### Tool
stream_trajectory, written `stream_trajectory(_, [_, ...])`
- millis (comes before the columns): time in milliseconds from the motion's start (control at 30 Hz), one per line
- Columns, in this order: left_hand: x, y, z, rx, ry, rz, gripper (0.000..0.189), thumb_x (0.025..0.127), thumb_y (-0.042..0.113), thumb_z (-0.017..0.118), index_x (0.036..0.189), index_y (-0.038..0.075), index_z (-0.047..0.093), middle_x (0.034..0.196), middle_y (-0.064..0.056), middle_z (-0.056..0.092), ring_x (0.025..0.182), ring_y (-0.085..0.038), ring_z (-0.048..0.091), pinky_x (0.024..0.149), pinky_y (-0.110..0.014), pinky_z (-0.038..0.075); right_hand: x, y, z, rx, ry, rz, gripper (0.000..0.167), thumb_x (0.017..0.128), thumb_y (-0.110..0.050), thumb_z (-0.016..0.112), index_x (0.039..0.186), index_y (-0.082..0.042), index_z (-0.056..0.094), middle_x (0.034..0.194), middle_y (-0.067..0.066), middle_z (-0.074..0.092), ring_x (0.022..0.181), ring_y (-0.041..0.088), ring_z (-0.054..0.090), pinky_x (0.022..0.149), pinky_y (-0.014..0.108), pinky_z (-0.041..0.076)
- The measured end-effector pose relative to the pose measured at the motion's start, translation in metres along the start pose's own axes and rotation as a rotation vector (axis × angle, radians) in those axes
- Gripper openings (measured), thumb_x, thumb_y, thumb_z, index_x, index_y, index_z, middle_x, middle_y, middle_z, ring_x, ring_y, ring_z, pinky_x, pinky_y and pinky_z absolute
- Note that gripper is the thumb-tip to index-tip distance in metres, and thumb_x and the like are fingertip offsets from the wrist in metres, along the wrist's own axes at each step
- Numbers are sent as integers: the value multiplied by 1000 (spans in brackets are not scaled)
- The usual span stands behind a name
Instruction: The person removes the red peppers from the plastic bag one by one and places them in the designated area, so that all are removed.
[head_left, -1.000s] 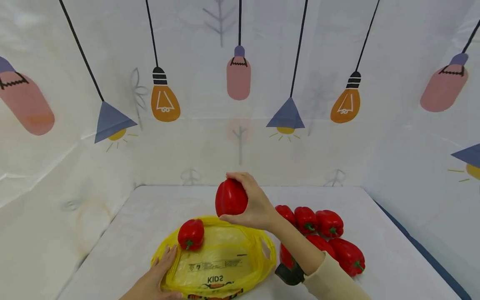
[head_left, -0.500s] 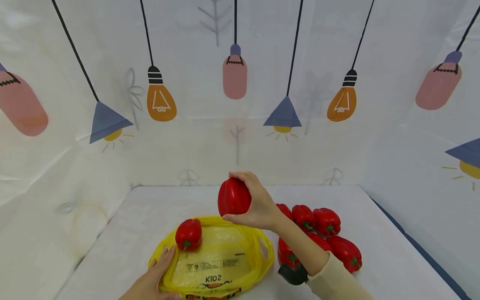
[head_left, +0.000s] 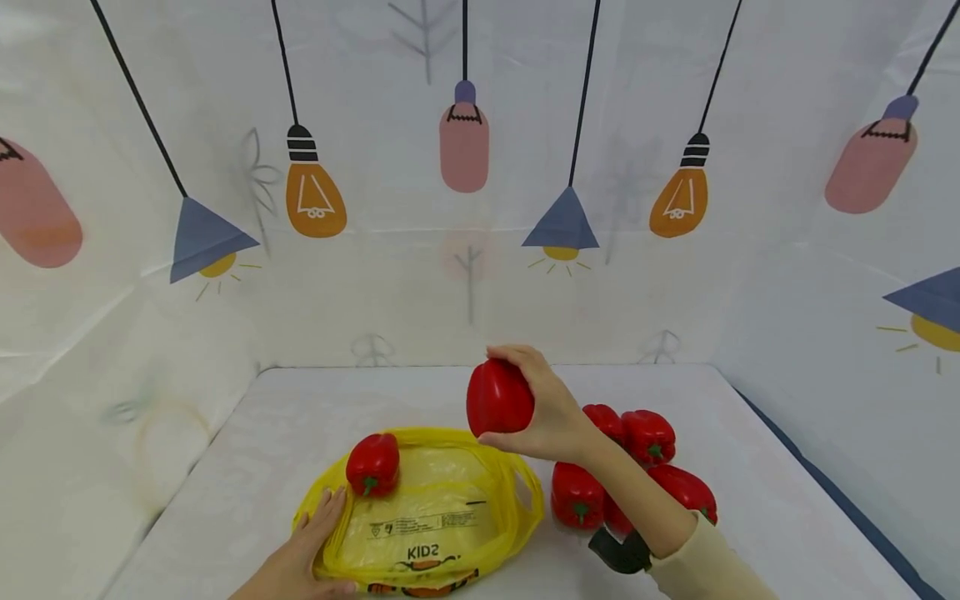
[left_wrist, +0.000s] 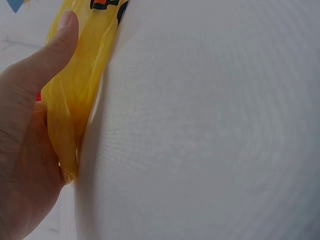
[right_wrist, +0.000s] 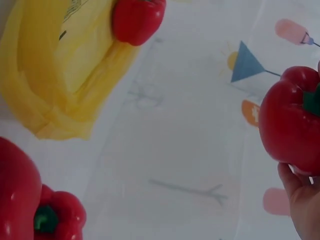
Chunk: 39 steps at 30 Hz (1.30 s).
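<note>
High over the white table, my right hand [head_left: 546,417] grips a red bell pepper [head_left: 499,398] between thumb and fingers. The right wrist view shows this held bell pepper [right_wrist: 292,120] with its green stem. My left hand [head_left: 303,554] lies against the left end of a yellow plastic bag [head_left: 517,533], fingers straight along its rim. In the left wrist view the thumb [left_wrist: 60,47] is extended along the side of the yellow bag [left_wrist: 75,100]. Another red bell pepper [head_left: 372,465] sits on the bag's left part, close to the left fingertips.
Several red bell peppers [head_left: 577,496] stand grouped on the table right of the bag, partly hidden by the right forearm. A black band [head_left: 618,552] is at the right wrist. A white sheet printed with lamps [head_left: 420,275] hangs behind the table [head_left: 187,542].
My right hand has moved to the right with the bell pepper, most of it in the last half second. My left hand stays at the bag's edge. The view has shifted slightly.
</note>
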<state>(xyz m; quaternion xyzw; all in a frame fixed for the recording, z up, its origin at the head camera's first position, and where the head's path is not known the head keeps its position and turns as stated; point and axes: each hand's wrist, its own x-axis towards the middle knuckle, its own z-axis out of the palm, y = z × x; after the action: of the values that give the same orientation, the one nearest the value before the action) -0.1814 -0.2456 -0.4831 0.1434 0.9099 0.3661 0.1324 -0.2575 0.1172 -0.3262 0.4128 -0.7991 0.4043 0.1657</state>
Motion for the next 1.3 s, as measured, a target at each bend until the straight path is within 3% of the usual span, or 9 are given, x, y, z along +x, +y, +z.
stream_trajectory(233, [-2,-1,1,30,11,-34,110,80,49,74,154,3,8,157,-22,9,142,-41,1,104,-71,8,-19,6,-21,-54,-4,22,93,68,-22,89,143,-11,36,142,1,41,124,19,43,82,35,55])
stream_trajectory(467, [-2,1,-1,8,12,-31,112,77,48,77,154,3,8,158,-21,9,143,-40,-1,106,-68,2,-43,11,-36,-101,-2,74,90,69,-27,88,143,-15,38,139,-2,42,121,17,44,80,34,56])
stream_trajectory(533, [-2,1,-1,-29,5,-38,113,76,46,78,154,4,7,158,-20,7,143,-28,-6,109,-63,-4,-50,12,-40,-115,-2,89,89,70,-28,88,142,-17,38,138,-2,43,121,16,44,80,34,56])
stream_trajectory(667, [-1,0,0,-65,2,-35,114,75,43,80,154,5,7,159,-19,5,129,16,-15,109,-61,-8,-61,12,-46,-143,-8,119,90,69,-28,88,142,-18,38,137,-2,44,120,16,45,79,34,56])
stream_trajectory(733, [0,0,1,-58,6,-32,114,75,43,80,154,4,8,158,-20,6,122,23,-16,108,-64,-6,-67,12,-48,-161,-12,137,91,69,-29,88,143,-18,37,137,-2,44,119,16,45,79,34,56])
stream_trajectory(800, [1,0,1,-34,6,-35,114,75,44,80,154,3,8,158,-21,8,133,10,-15,108,-66,-3,-74,12,-51,-175,-19,161,91,68,-31,89,143,-20,37,136,-2,44,118,16,46,78,34,56])
stream_trajectory(867, [1,1,1,-17,-1,-45,115,75,46,79,154,3,8,158,-20,8,142,-12,-12,108,-67,-2,-81,12,-53,-193,-24,178,92,68,-32,89,143,-21,37,135,-3,44,116,15,47,76,32,56])
stream_trajectory(967, [1,2,1,16,-1,-50,116,74,51,78,154,3,9,158,-21,9,143,-41,-2,107,-68,2,-91,12,-56,-221,-24,181,92,66,-33,90,142,-20,38,133,-3,46,115,14,47,75,31,56])
stream_trajectory(1300, [0,3,0,36,24,-22,116,73,50,79,154,3,11,158,-21,9,142,-45,1,104,-71,3,-112,7,-65,-232,-23,278,96,60,-27,93,140,-23,39,132,-5,45,116,17,45,70,27,55])
